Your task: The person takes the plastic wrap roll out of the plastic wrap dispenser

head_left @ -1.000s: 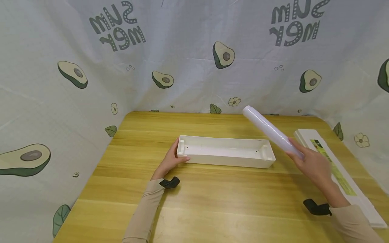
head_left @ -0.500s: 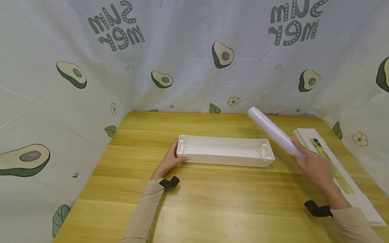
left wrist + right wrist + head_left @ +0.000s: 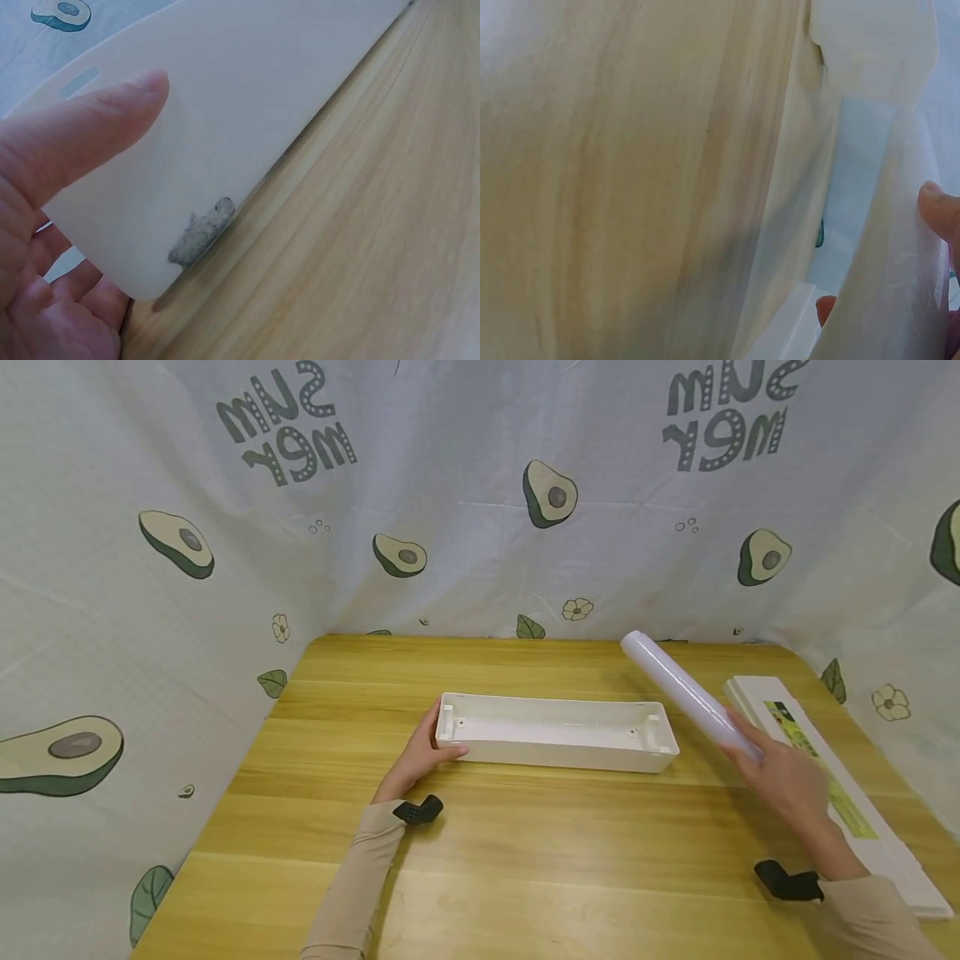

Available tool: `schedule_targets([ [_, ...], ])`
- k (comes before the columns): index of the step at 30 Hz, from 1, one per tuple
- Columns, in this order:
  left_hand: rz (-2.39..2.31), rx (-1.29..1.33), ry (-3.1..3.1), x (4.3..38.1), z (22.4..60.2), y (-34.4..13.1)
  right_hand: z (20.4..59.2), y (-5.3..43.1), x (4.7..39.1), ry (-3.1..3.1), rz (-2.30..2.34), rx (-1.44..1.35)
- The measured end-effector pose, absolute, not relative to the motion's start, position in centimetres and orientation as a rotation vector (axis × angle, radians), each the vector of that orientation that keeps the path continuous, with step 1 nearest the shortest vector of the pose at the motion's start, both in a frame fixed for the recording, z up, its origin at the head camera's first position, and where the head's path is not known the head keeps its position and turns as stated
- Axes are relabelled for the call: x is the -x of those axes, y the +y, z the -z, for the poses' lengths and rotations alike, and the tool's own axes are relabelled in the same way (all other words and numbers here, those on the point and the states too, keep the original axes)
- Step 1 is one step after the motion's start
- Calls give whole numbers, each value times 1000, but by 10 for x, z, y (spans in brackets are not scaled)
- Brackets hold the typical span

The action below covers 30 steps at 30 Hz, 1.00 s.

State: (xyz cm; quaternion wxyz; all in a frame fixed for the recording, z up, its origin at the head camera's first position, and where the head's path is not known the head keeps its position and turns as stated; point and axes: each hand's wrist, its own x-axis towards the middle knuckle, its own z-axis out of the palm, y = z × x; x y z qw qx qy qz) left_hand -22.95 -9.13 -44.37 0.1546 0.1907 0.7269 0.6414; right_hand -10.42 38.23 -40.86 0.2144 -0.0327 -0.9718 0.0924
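Note:
A long white plastic box (image 3: pixel 555 755), open at the top, sits on the table in the head view. My left hand (image 3: pixel 415 760) grips its left end, the thumb (image 3: pixel 112 112) lying on the front wall and the other fingers round the end. Low on that wall, the left wrist view shows a grey ragged patch (image 3: pixel 202 232). To the right of the box, my right hand (image 3: pixel 787 777) holds a shiny whitish roll of plastic wrap (image 3: pixel 682 689) by its near end. The roll is tilted, its far end raised up and to the left, apart from the box.
A long white lid-like piece (image 3: pixel 888 860) with a yellow-green label (image 3: pixel 832 789) lies along the right side of the wooden table (image 3: pixel 525 868). A curtain (image 3: pixel 465 452) printed with avocados hangs behind and beside the table.
The roll of plastic wrap has moved slightly right and down with my right hand. My left hand and the box have stayed in place.

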Motion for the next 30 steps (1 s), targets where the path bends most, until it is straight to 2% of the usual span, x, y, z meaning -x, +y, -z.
schedule_targets([
  [7, -1853, -586, 2081, 232, 449, -91, 411, 383, 101, -2723, -262, 126],
  [15, -1857, -566, 2118, 243, 471, -91, 414, 387, 99, -2767, -304, 211],
  [30, -1847, -536, 2113, 242, 471, -91, 415, 391, 96, -2807, -297, 268],
])
